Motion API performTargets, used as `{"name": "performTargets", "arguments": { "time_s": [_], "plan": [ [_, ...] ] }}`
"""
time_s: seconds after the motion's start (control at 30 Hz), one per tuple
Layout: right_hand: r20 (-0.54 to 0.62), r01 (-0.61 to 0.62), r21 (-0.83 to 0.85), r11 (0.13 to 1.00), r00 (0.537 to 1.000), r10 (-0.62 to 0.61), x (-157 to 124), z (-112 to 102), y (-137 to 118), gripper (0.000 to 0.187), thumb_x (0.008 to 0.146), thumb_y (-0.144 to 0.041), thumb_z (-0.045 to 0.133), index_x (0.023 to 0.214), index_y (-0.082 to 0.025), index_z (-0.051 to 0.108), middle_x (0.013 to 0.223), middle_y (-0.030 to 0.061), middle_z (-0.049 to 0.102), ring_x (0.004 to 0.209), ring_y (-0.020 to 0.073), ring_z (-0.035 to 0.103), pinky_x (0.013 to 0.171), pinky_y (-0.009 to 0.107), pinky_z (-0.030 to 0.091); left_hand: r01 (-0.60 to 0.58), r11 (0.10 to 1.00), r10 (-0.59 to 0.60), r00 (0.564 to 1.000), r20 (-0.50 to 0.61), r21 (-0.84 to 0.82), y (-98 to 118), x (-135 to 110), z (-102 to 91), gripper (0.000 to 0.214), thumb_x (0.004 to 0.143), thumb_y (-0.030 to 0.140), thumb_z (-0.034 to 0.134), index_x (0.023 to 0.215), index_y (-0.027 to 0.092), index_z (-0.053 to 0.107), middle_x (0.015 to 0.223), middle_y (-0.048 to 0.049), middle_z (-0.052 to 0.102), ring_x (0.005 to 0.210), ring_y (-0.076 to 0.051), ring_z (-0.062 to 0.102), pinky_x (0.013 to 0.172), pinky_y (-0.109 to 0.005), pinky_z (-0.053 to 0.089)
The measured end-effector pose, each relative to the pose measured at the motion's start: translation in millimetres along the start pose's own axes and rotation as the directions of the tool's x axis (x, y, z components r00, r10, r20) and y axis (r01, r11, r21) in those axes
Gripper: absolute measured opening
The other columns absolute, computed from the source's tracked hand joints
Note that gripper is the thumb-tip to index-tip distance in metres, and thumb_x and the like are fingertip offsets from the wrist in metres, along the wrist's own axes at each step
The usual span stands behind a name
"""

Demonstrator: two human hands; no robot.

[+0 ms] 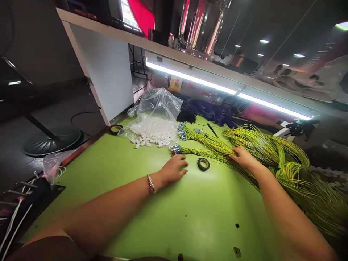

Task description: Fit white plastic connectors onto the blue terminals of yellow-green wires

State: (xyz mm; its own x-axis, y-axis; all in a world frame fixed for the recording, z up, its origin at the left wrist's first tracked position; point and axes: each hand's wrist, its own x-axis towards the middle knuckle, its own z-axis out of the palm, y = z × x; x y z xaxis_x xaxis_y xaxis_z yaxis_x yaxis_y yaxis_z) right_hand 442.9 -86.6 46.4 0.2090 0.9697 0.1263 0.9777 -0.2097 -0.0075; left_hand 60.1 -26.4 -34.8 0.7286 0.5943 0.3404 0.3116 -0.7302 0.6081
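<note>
My left hand rests low over the green tabletop, fingers apart and slightly curled, with nothing seen in it. Just beyond its fingertips lie the terminal ends of a thin bundle of yellow-green wires. My right hand is closed on the yellow-green wires farther along their length; its fingertips are partly lost among the strands. Between the hands, a roll of black tape lies flat. A second group of wire ends with blue and silver tips sits behind the first.
White plastic connectors spill from a clear bag at the back. Another tape roll is at the left edge. Looped wires heap at right. Dark purple wires lie under a lit tube below the shelf.
</note>
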Motion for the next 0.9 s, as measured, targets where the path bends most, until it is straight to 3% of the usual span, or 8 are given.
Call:
{"name": "performTargets", "arguments": {
  "time_s": [0.13, 0.23, 0.33, 0.47, 0.57, 0.63, 0.8, 0.9],
  "plan": [
    [0.025, 0.002, 0.033, 0.999, 1.000, -0.002, 18.7, -13.0, -22.4, 0.031, 0.066, -0.033, 0.068, 0.091, -0.014, 0.070, 0.099, 0.0124, 0.067, 0.092, 0.0258, 0.063, 0.083, 0.033, 0.047, 0.007, 1.000, -0.007, 1.000, 0.004, -0.007, 0.5, -0.2, 0.3, 0.022, 0.078, 0.025, 0.064, 0.098, 0.018, 0.069, 0.116, -0.0126, 0.057, 0.114, -0.026, 0.051, 0.102, -0.043, 0.042],
    [0.003, 0.024, 0.064, 0.998, 1.000, -0.024, 51.5, -20.5, -57.9, 0.035, 0.077, -0.039, 0.058, 0.101, -0.015, 0.068, 0.104, 0.0113, 0.067, 0.096, 0.0234, 0.062, 0.087, 0.032, 0.045, 0.007, 1.000, -0.007, 1.000, 0.005, -0.004, 0.4, 0.0, -0.2, 0.021, 0.078, 0.025, 0.064, 0.097, 0.018, 0.069, 0.115, -0.0124, 0.057, 0.113, -0.026, 0.051, 0.101, -0.042, 0.042],
    [0.041, 0.065, 0.096, 0.993, 0.997, -0.069, 82.0, -6.8, -101.1, 0.045, 0.076, -0.049, 0.059, 0.109, -0.018, 0.066, 0.109, 0.0094, 0.067, 0.095, 0.0210, 0.062, 0.085, 0.029, 0.046, 0.010, 1.000, -0.010, 1.000, 0.007, -0.012, -0.3, -0.2, -0.8, 0.020, 0.078, 0.025, 0.064, 0.096, 0.017, 0.069, 0.114, -0.0123, 0.058, 0.113, -0.026, 0.051, 0.100, -0.042, 0.043],
    [0.109, 0.006, 0.077, 0.997, 0.994, -0.014, 100.2, 27.9, -136.7, 0.049, 0.054, -0.051, 0.077, 0.088, -0.016, 0.069, 0.093, 0.0140, 0.070, 0.085, 0.0284, 0.063, 0.076, 0.036, 0.047, -0.002, 1.000, 0.002, 1.000, 0.006, -0.019, -0.8, -1.0, -1.4, 0.018, 0.078, 0.025, 0.065, 0.094, 0.018, 0.069, 0.112, -0.0116, 0.058, 0.111, -0.025, 0.051, 0.100, -0.041, 0.043],
    [0.117, -0.030, 0.081, 0.996, 0.993, 0.021, 104.0, 40.0, -138.0, 0.034, 0.053, -0.042, 0.078, 0.074, -0.017, 0.066, 0.078, 0.0108, 0.069, 0.078, 0.0267, 0.062, 0.070, 0.034, 0.046, 0.002, 1.000, -0.001, 1.000, 0.011, -0.019, -0.1, -0.7, -2.0, 0.018, 0.078, 0.025, 0.065, 0.094, 0.017, 0.069, 0.112, -0.0122, 0.059, 0.111, -0.025, 0.051, 0.100, -0.041, 0.043],
    [0.116, -0.035, 0.115, 0.993, 0.993, 0.022, 107.9, 36.1, -131.3, 0.026, 0.057, -0.040, 0.076, 0.066, -0.019, 0.063, 0.068, 0.0064, 0.065, 0.072, 0.0226, 0.060, 0.065, 0.030, 0.044, 0.008, 1.000, -0.008, 1.000, 0.013, -0.023, 0.7, -0.2, -2.8, 0.019, 0.078, 0.025, 0.065, 0.094, 0.016, 0.070, 0.112, -0.0126, 0.059, 0.111, -0.025, 0.051, 0.099, -0.041, 0.043],
    [0.059, -0.048, 0.261, 0.964, 0.998, 0.034, 120.6, -2.0, -109.0, 0.030, 0.062, -0.043, 0.073, 0.060, -0.018, 0.057, 0.054, 0.0002, 0.054, 0.065, 0.0183, 0.056, 0.058, 0.026, 0.041, 0.028, 0.999, -0.026, 0.999, 0.038, -0.041, 2.6, 0.7, -5.9, 0.019, 0.079, 0.025, 0.065, 0.094, 0.016, 0.070, 0.114, -0.0130, 0.058, 0.112, -0.025, 0.052, 0.100, -0.041, 0.043],
    [0.057, -0.058, 0.392, 0.918, 0.998, 0.039, 118.4, -26.8, -101.1, 0.033, 0.069, -0.047, 0.069, 0.070, -0.016, 0.059, 0.057, 0.0008, 0.057, 0.061, 0.0162, 0.056, 0.055, 0.026, 0.042, 0.044, 0.998, -0.041, 0.998, 0.054, -0.048, 2.9, 0.6, -6.5, 0.020, 0.079, 0.025, 0.064, 0.095, 0.014, 0.070, 0.114, -0.0144, 0.058, 0.114, -0.026, 0.051, 0.101, -0.041, 0.041]
  ]
}}
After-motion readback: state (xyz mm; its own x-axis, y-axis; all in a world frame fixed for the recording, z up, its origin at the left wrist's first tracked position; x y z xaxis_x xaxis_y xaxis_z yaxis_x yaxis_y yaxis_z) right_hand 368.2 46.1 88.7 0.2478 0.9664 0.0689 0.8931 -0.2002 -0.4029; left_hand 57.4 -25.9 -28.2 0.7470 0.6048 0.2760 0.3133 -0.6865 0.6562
